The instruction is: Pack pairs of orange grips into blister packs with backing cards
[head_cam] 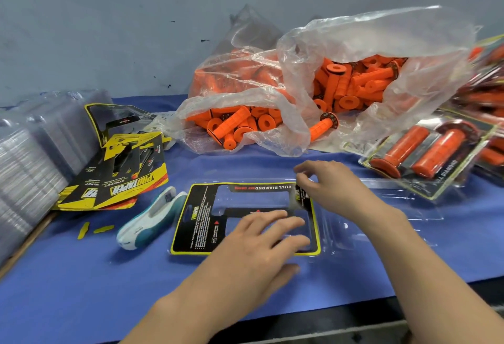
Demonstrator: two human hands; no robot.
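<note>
A black and yellow backing card [201, 215] lies in an open clear blister pack [354, 234] on the blue table cover in front of me. My left hand [256, 251] presses flat on the card with straight fingers. My right hand [324, 182] pinches the card's far right corner. Behind them, loose orange grips [351, 84] fill a large clear plastic bag [381, 35]. One grip [323, 126] sticks out of the bag's mouth.
A pile of loose backing cards [117, 177] lies at the left, beside stacks of empty clear blisters [30, 158]. A white and teal stapler [150, 218] lies left of the card. Finished packs with grips [425, 152] are heaped at the right. The table's front edge runs below my arms.
</note>
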